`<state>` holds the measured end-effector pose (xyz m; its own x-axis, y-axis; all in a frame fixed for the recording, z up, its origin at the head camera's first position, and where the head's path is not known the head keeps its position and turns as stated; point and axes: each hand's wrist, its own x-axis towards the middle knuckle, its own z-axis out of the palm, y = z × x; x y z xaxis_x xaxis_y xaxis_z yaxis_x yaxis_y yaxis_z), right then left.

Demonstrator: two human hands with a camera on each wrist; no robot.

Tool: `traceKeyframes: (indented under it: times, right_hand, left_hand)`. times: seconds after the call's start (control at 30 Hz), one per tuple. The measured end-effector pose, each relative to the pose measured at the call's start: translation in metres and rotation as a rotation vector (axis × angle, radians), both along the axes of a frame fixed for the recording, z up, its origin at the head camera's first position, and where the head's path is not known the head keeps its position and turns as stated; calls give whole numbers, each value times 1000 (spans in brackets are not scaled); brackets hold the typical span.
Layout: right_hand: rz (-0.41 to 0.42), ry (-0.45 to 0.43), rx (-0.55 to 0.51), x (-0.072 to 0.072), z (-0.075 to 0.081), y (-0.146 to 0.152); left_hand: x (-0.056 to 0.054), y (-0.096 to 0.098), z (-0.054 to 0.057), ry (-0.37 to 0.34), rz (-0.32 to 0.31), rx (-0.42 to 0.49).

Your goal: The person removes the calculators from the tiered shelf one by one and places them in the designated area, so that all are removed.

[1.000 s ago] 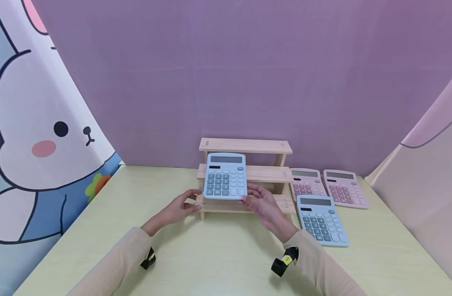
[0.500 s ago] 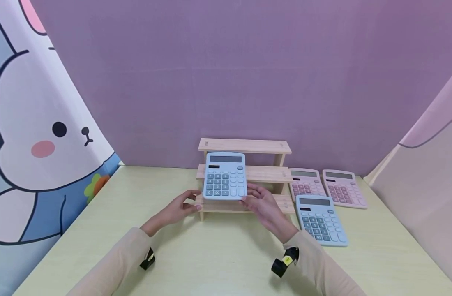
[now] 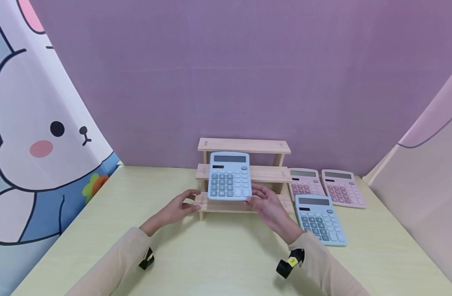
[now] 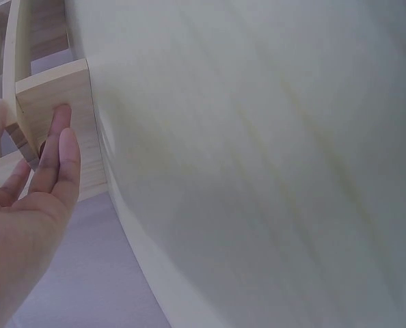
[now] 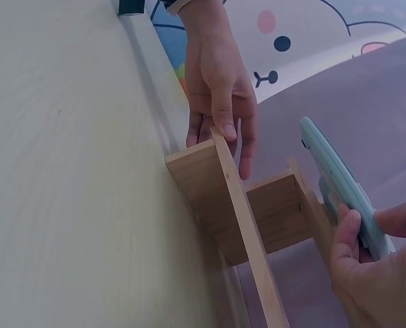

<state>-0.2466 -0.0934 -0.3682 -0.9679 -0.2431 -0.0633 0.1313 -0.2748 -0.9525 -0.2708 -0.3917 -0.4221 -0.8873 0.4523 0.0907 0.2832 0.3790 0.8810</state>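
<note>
A light blue calculator point(image 3: 229, 181) leans back with its screen end up, in front of the three-step wooden shelf point(image 3: 268, 172). My right hand point(image 3: 272, 211) pinches its lower right corner between thumb and fingers; in the right wrist view the calculator point(image 5: 343, 184) is seen edge-on, close to the middle step. At the left end of the lowest step, my left hand point(image 3: 176, 211) grips the board, its thumb on top. From the left wrist, its fingers point(image 4: 66, 157) lie against the shelf's side panel point(image 4: 73, 85).
On the table point(image 3: 218, 259), right of the shelf, lies a second light blue calculator point(image 3: 335, 236). Behind it are two pink calculators, one point(image 3: 305, 174) near the shelf and one point(image 3: 353, 197) farther right. A purple cloth backdrop point(image 3: 248, 74) rises behind the shelf.
The held calculator has shifted slightly to the right along the shelf, with my right hand moving along. My left hand keeps its grip on the shelf's left end.
</note>
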Motion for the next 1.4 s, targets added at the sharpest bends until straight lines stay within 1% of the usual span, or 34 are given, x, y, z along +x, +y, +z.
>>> traceKeyframes:
  times: [0.27,0.47,0.67,1.0,1.13,1.4]
  right_hand:
    - [17,20,20,3,-1,13]
    - [6,24,25,5,-2,23]
    - [4,39,27,6,-4,35]
    - [12,57,48,9,-2,57]
    - [25,60,44,11,0,68]
    - [-1,70,88,15,2,87]
  left_hand:
    - [0,-1,-1,-3,-12,3]
    - [2,-1,1,-10,-14,4]
    - [2,-1,1,-13,-25,16]
    - [2,0,0,-38,-12,24]
    - [2,0,-1,-35,-12,21]
    - [3,1,0,-38,-9,18]
